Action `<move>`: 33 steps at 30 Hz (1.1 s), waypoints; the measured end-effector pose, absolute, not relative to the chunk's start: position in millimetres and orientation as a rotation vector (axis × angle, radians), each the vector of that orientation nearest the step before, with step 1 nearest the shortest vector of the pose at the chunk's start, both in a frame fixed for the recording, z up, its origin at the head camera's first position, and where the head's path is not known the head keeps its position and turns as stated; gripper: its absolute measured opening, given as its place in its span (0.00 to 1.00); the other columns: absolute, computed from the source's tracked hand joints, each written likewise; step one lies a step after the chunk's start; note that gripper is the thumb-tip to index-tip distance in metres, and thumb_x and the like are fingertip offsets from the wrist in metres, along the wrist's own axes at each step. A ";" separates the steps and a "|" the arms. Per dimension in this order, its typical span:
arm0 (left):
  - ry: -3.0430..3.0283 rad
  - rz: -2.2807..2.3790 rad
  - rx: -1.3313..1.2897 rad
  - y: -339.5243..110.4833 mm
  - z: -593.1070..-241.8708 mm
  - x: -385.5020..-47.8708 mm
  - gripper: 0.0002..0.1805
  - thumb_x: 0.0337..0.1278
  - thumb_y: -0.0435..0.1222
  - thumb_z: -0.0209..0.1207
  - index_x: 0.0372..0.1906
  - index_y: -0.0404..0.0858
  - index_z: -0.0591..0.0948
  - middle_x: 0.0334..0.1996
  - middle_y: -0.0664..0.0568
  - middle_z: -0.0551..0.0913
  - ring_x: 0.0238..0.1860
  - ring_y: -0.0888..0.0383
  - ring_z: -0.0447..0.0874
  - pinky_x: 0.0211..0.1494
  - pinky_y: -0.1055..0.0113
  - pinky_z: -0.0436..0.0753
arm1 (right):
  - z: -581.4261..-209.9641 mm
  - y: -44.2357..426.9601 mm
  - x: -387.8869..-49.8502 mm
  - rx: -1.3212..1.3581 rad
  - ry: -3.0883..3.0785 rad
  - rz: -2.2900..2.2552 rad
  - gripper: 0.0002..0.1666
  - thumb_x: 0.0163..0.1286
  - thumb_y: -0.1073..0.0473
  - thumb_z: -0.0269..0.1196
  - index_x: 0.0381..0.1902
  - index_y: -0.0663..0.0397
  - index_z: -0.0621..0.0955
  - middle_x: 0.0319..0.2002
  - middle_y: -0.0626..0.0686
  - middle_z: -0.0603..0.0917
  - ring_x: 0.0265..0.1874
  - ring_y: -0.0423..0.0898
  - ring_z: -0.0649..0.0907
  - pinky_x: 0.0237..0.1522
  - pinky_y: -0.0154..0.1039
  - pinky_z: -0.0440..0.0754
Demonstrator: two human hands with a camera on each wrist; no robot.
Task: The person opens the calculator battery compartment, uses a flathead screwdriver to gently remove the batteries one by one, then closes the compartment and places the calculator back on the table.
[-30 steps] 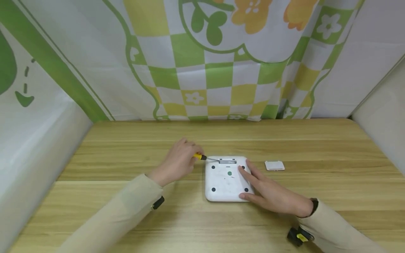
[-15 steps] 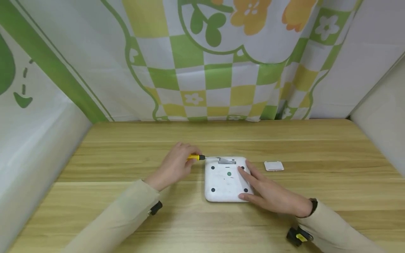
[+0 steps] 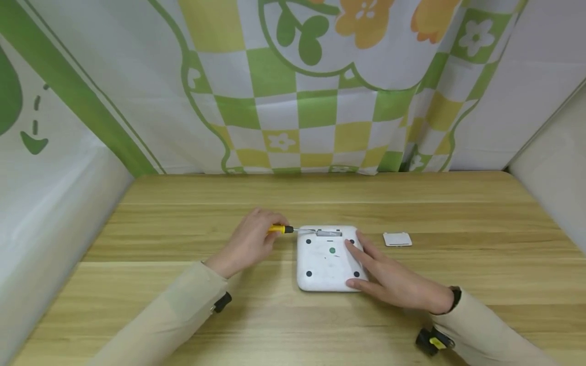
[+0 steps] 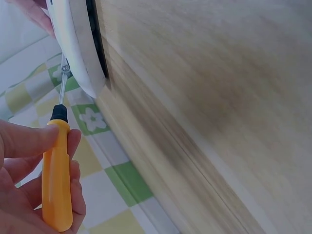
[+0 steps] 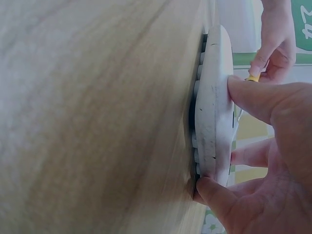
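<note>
A white square device [image 3: 326, 264] lies on the table with dark round feet facing up and an uncovered battery slot [image 3: 329, 233] along its far edge. My left hand [image 3: 249, 241] grips a yellow-and-black screwdriver [image 3: 280, 229], whose metal shaft reaches to the slot's left end. In the left wrist view, thumb and fingers close round the yellow handle [image 4: 57, 180], and the tip meets a battery end [image 4: 65, 66]. My right hand [image 3: 398, 282] rests on the device's right side, fingers spread over its surface and edge; the right wrist view shows the thumb on the device's face [image 5: 225, 107].
A small white cover [image 3: 397, 239] lies on the wooden table [image 3: 293, 325] to the right of the device. Behind the table hangs a green, yellow and white checked curtain [image 3: 316, 109]. Small black wrist devices show near both sleeves.
My left hand and the screwdriver have moved a little left. The battery end looked raised half a second ago and now lies lower in the slot. My right hand has stayed in place.
</note>
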State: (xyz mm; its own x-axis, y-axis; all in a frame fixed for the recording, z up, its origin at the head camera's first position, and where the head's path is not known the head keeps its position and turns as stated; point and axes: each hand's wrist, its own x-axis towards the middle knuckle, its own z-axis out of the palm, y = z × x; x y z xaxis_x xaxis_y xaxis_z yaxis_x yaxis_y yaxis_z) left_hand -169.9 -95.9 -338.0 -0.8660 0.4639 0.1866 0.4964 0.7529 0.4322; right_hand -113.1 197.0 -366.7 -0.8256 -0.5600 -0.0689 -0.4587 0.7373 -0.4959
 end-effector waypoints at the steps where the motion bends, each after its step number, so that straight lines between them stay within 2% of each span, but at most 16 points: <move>1: -2.882 -0.732 -0.786 -96.5 -337.9 -169.5 0.12 0.54 0.24 0.61 0.44 0.35 0.84 0.45 0.46 0.85 0.50 0.47 0.78 0.58 0.52 0.75 | -366.5 196.9 -113.0 -0.810 2.725 -0.695 0.45 0.71 0.37 0.52 0.75 0.55 0.55 0.74 0.68 0.47 0.69 0.63 0.63 0.60 0.54 0.72; 6: -2.899 -0.730 -0.734 -99.7 -337.7 -166.1 0.13 0.54 0.23 0.60 0.44 0.36 0.83 0.46 0.46 0.85 0.52 0.47 0.77 0.59 0.50 0.73 | -365.6 196.3 -112.7 -0.805 2.724 -0.698 0.45 0.71 0.38 0.53 0.75 0.56 0.55 0.74 0.68 0.46 0.68 0.64 0.63 0.61 0.55 0.71; 12: -2.931 -0.709 -0.619 -104.1 -339.3 -160.6 0.14 0.51 0.22 0.60 0.44 0.34 0.81 0.47 0.42 0.83 0.54 0.43 0.76 0.62 0.47 0.70 | -364.6 196.0 -112.7 -0.787 2.711 -0.703 0.45 0.70 0.38 0.53 0.75 0.55 0.55 0.75 0.68 0.45 0.69 0.63 0.63 0.62 0.55 0.70; 19: -2.975 -0.676 -0.525 -107.0 -339.4 -156.5 0.20 0.56 0.22 0.57 0.56 0.30 0.76 0.53 0.36 0.78 0.57 0.41 0.74 0.61 0.47 0.73 | -364.7 196.0 -112.8 -0.794 2.709 -0.705 0.45 0.70 0.38 0.53 0.75 0.56 0.55 0.75 0.68 0.45 0.69 0.63 0.64 0.61 0.54 0.71; 22: -2.990 -0.639 -0.521 -107.7 -339.1 -155.3 0.23 0.55 0.22 0.56 0.59 0.26 0.73 0.51 0.35 0.78 0.52 0.42 0.76 0.55 0.51 0.78 | -365.2 196.0 -112.9 -0.803 2.715 -0.702 0.45 0.71 0.38 0.53 0.75 0.57 0.55 0.74 0.68 0.46 0.68 0.63 0.64 0.61 0.54 0.71; 25: -3.028 -0.597 -0.490 -108.5 -339.0 -154.8 0.24 0.52 0.20 0.56 0.58 0.23 0.73 0.46 0.35 0.78 0.44 0.45 0.78 0.47 0.56 0.80 | -365.7 196.1 -113.1 -0.808 2.718 -0.701 0.44 0.71 0.39 0.53 0.74 0.57 0.55 0.74 0.68 0.46 0.68 0.63 0.64 0.61 0.54 0.71; 28: -3.090 -0.559 -0.430 -110.1 -337.8 -153.6 0.22 0.49 0.20 0.57 0.53 0.20 0.74 0.42 0.36 0.77 0.37 0.49 0.76 0.40 0.59 0.80 | -366.2 196.2 -112.9 -0.814 2.722 -0.705 0.44 0.71 0.39 0.53 0.74 0.57 0.56 0.74 0.69 0.46 0.68 0.64 0.63 0.61 0.55 0.71; 33: -3.149 -0.535 -0.376 -112.0 -335.6 -150.9 0.15 0.51 0.22 0.58 0.45 0.18 0.74 0.35 0.38 0.75 0.28 0.52 0.73 0.29 0.65 0.78 | -366.7 196.4 -112.5 -0.819 2.728 -0.709 0.44 0.71 0.39 0.53 0.74 0.57 0.56 0.74 0.69 0.46 0.68 0.65 0.63 0.61 0.56 0.71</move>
